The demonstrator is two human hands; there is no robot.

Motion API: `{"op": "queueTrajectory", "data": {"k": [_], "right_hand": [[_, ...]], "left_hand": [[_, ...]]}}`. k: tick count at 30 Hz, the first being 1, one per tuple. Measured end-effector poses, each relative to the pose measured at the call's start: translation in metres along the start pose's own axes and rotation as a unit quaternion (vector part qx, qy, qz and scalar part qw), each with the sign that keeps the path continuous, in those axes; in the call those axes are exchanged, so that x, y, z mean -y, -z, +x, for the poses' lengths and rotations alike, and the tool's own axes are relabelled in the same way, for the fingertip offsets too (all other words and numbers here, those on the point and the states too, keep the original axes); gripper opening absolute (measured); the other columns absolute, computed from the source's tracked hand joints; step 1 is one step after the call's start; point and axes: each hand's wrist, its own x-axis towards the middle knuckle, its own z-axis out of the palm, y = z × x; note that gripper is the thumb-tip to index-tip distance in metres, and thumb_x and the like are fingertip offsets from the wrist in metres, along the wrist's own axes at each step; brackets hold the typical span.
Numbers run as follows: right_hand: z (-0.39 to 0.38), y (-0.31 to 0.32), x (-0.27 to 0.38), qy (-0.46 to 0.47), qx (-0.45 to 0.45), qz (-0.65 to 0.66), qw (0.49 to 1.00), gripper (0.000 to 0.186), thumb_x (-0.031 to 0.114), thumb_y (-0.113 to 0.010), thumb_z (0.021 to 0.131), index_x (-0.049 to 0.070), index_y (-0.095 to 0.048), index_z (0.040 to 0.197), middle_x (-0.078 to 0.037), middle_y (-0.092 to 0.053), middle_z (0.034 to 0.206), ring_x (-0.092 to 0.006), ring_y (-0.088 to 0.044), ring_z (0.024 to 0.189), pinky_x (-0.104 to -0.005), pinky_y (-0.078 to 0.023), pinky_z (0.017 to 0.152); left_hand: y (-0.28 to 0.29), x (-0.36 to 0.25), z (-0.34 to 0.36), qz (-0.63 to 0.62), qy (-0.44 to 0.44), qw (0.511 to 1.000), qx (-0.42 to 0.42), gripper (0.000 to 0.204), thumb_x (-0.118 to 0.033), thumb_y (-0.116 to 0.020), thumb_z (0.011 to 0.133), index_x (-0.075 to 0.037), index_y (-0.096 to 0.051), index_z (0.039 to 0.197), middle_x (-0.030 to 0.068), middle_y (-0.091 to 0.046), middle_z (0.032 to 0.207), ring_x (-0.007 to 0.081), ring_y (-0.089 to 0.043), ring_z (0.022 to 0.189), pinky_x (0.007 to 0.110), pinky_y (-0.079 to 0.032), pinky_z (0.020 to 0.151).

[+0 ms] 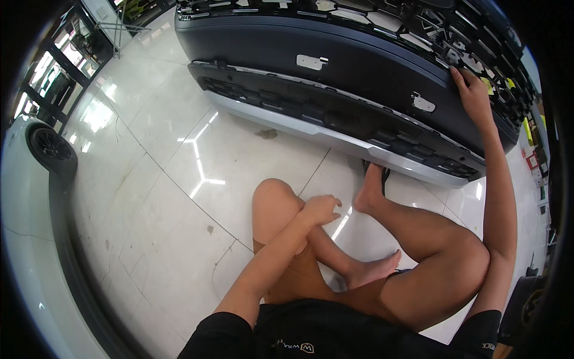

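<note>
Right hand [473, 93] is on the black bumper [365, 75] near the grille [412, 33], probably steadying it; can't tell if the fingers really grip. Left hand [321, 209] is loose and empty, forearm [269, 254] likely propped on the knee [275, 197] for comfort. Bumper's right out front.

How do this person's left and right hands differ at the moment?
The left hand hangs beside the bent left knee; the right hand is at the black bumper. The left hand is loosely curled, with nothing visible in it; the right hand's exact grip is hard to tell. Both hands are bare.
</note>
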Motion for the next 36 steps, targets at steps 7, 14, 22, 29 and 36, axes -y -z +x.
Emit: {"op": "queueTrajectory", "data": {"k": [7,14,22,29,36], "right_hand": [[-0.004,0.004,0.007,-0.017,0.031,0.011,0.999,0.053,0.045,-0.058,0.103,-0.006,-0.071,0.114,-0.029,-0.072,0.1,-0.046,-0.069,0.097,-0.0471,-0.053,0.084],[-0.008,0.015,0.022,-0.044,0.029,0.034,0.998,0.05,0.042,-0.058,0.102,-0.006,-0.071,0.106,-0.029,-0.071,0.097,-0.0474,-0.068,0.098,-0.0528,-0.053,0.088],[-0.016,0.008,0.012,0.023,-0.022,-0.024,0.999,0.04,0.037,-0.055,0.103,0.0,-0.069,0.101,-0.024,-0.07,0.091,-0.0433,-0.066,0.094,-0.0519,-0.049,0.092],[-0.023,0.005,0.011,0.055,-0.028,-0.054,0.997,0.041,0.037,-0.05,0.106,-0.002,-0.064,0.11,-0.023,-0.069,0.1,-0.0413,-0.064,0.103,-0.0497,-0.045,0.099],[-0.025,0.006,0.009,0.063,-0.025,-0.085,0.994,0.044,0.04,-0.049,0.106,-0.002,-0.062,0.113,-0.024,-0.068,0.106,-0.0416,-0.063,0.108,-0.0503,-0.043,0.104]], "left_hand": [[0.01,-0.001,0.007,-0.023,0.12,0.987,0.107,0.043,-0.039,-0.067,0.094,-0.004,-0.072,0.12,0.0223,-0.073,0.115,0.0399,-0.068,0.108,0.048,-0.053,0.095],[0.006,0.004,0.011,-0.052,0.098,0.99,0.087,0.043,-0.04,-0.067,0.094,-0.006,-0.072,0.12,0.0223,-0.075,0.105,0.0413,-0.07,0.101,0.046,-0.055,0.089],[0.013,-0.011,0.01,-0.044,0.116,0.987,0.102,0.041,-0.038,-0.068,0.095,-0.004,-0.073,0.117,0.0224,-0.075,0.104,0.0372,-0.072,0.098,0.042,-0.055,0.089],[0.014,-0.009,0.006,-0.032,0.101,0.991,0.076,0.04,-0.037,-0.069,0.094,-0.004,-0.074,0.115,0.0219,-0.075,0.098,0.0378,-0.072,0.094,0.043,-0.056,0.087],[0.014,-0.013,0.007,-0.028,0.087,0.993,0.072,0.04,-0.037,-0.069,0.094,-0.004,-0.074,0.115,0.0224,-0.075,0.098,0.0383,-0.072,0.094,0.043,-0.056,0.087]]}}
